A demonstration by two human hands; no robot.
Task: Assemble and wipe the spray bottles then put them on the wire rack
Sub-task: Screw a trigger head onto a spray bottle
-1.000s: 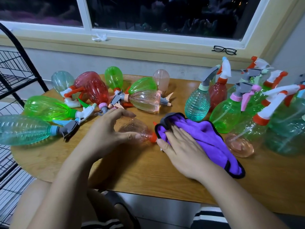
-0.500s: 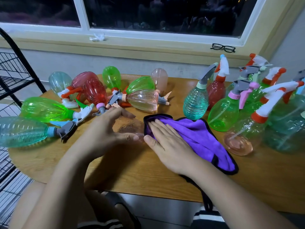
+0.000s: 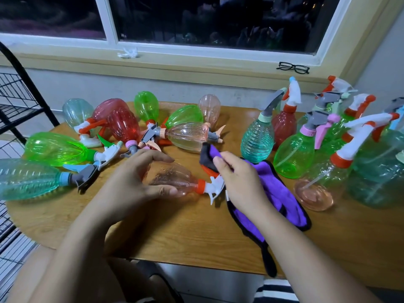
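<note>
spray bottles (image 3: 293, 156), wooden table (image 3: 175, 232), dark window (image 3: 218, 18)

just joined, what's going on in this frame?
A person at a wooden table is wiping spray bottles. The left hand grips a clear pink bottle lying on its side, with orange collar and white trigger fitted. The right hand pinches a purple cloth beside that trigger. A green bottle and others lie on the left; a teal bottle and others stand upright on the right. The wire rack stands at far left.
</note>
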